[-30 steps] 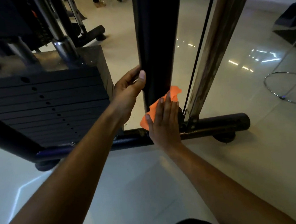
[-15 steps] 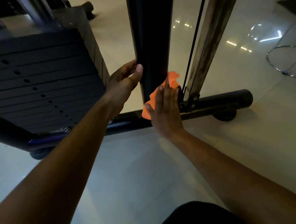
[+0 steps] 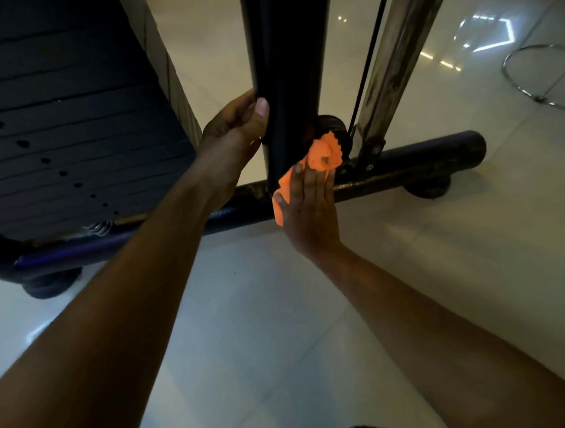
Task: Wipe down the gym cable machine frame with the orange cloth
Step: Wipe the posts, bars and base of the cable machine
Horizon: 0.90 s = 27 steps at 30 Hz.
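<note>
The cable machine's black upright post (image 3: pixel 284 66) rises from a black base tube (image 3: pixel 414 168) lying on the floor. My left hand (image 3: pixel 235 129) grips the post's left edge just above the base, thumb on the near face. My right hand (image 3: pixel 307 208) lies flat on the orange cloth (image 3: pixel 325 152), pressing it against the foot of the post where it meets the base tube. Part of the cloth bunches above my fingertips, beside a small black pulley (image 3: pixel 333 126).
The black weight stack (image 3: pixel 66 120) with its row of pin holes fills the left. A thin black cable (image 3: pixel 367 61) and a worn metal guide bar (image 3: pixel 397 66) stand right of the post. A chrome ring stand (image 3: pixel 543 73) sits far right on the glossy tiled floor.
Both hands have slid down the post toward the base; the cloth now sits at the joint with the base tube. The view has tilted further down.
</note>
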Motion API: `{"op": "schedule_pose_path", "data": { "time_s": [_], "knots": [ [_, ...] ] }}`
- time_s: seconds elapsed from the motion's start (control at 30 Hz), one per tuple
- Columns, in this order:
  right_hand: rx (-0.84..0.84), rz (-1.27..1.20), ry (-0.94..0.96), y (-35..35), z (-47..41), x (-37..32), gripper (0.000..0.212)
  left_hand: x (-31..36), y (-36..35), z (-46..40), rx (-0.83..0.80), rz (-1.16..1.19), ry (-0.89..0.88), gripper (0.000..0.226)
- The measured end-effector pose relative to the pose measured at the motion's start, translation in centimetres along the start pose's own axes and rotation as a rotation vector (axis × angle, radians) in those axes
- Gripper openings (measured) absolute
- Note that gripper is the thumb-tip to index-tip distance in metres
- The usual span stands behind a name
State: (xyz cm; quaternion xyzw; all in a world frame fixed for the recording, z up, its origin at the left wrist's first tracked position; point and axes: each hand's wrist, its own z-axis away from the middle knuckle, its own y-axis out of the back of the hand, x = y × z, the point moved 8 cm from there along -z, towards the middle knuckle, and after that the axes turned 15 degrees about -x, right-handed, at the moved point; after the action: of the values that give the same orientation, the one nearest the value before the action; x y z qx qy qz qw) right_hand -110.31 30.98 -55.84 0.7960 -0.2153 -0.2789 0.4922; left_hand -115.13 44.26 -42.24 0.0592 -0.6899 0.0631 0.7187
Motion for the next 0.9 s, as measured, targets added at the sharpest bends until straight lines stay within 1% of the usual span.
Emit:
{"op": "schedule_pose_path", "data": {
  "time_s": [0.07,0.13,0.2,0.23,0.3,0.33,0.4,0.47,0.53,0.6,0.63,0.7,0.83,0.87,0.9],
  "knots": [
    [0.04,-0.145,-0.032,0.7,-0.1,-0.9,0.087,-0.6,0.1,-0.4,0.004,0.024,0.005,0.05],
    [0.118,-0.41,-0.119,2.1,-0.5,-1.4,0.081,-1.5,0.0,-0.6,-0.004,0.027,0.004,0.06],
    [0.145,-0.519,-0.185,2.0,-0.7,-1.4,0.08,-3.0,-0.2,-0.4,0.0,0.036,0.017,0.065],
    [0.134,-0.49,-0.191,1.5,-0.3,-1.4,0.081,-4.0,-0.3,-0.2,0.005,0.053,0.033,0.062],
    [0.114,-0.302,-0.147,-0.3,0.8,-0.6,0.083,-5.6,-0.6,0.2,0.008,0.072,0.066,0.058],
    [0.104,-0.202,-0.119,-1.4,1.3,0.0,0.081,-6.1,-0.6,0.4,0.012,0.066,0.077,0.06],
    [0.088,-0.097,-0.117,-3.1,2.1,1.4,0.08,-6.6,-0.5,0.3,0.007,0.048,0.088,0.068],
    [0.064,-0.131,-0.144,-3.5,2.3,1.2,0.082,-7.1,-0.3,0.0,-0.001,0.044,0.09,0.068],
    [0.041,-0.322,-0.192,-3.6,2.0,-0.2,0.083,-7.2,-0.3,-0.1,-0.015,0.053,0.086,0.06],
    [0.087,-0.54,-0.275,-3.5,1.7,-1.4,0.084,-7.4,-0.4,-0.3,-0.027,0.054,0.077,0.055],
    [0.107,-0.588,-0.314,-3.5,1.6,-1.6,0.085,-7.5,-0.3,-0.3,-0.027,0.048,0.08,0.055],
    [0.09,-0.532,-0.317,-4.0,1.6,-1.1,0.089,-7.7,-0.3,-0.4,-0.023,0.042,0.086,0.058],
    [0.009,-0.132,-0.157,-5.8,2.7,1.4,0.09,-7.8,-0.5,-0.4,-0.001,0.054,0.081,0.051],
    [0.011,-0.106,-0.152,-5.8,2.8,1.6,0.09,-7.8,-0.5,-0.4,-0.001,0.057,0.073,0.052],
    [0.019,-0.146,-0.176,-5.4,2.7,1.5,0.091,-7.9,-0.4,-0.5,-0.002,0.06,0.073,0.055]
  ]
}}
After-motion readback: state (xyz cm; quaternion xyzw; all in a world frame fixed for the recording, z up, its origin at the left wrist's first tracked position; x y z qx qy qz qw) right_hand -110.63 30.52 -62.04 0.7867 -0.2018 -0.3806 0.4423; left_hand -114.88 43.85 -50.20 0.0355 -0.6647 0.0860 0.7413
